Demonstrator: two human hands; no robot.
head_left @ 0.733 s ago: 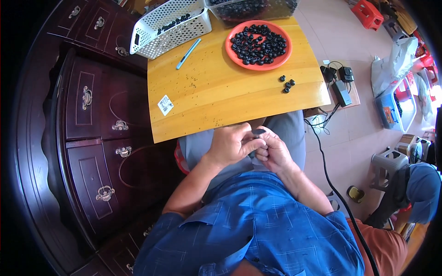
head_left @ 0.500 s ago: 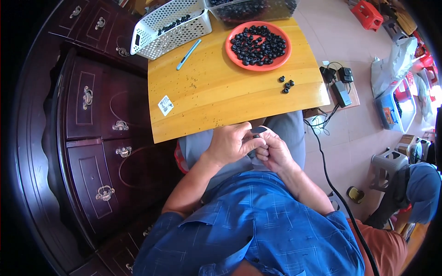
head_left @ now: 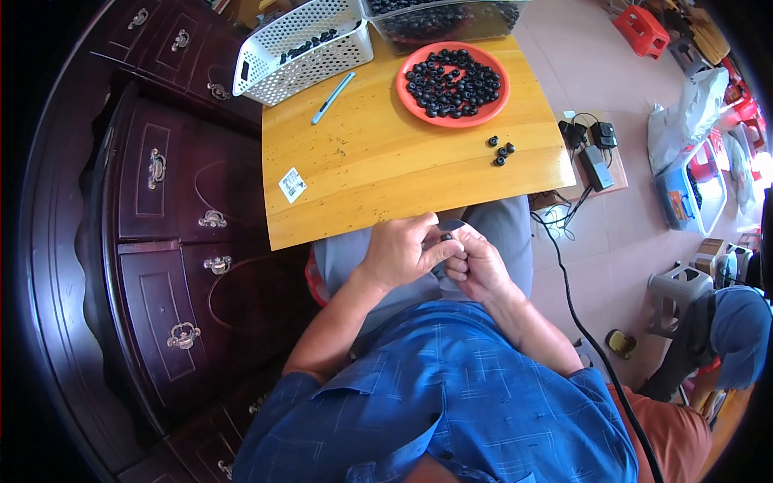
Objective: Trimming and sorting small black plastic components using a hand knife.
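Here, small black ring (head_left: 445,238) pinched between left hand (head_left: 403,253) fingertips and right hand (head_left: 479,264), over lap, below table (head_left: 386,173) edge.

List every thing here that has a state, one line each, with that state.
left hand: closed on a small black part, together with the right
right hand: fingers curled, pinching the same part
small black part: held between both hands, above the lap
red plate: full of black ring parts
white basket: holds a few black parts
loose black parts: lying on the table
blue pen: lying flat
drawers: shut
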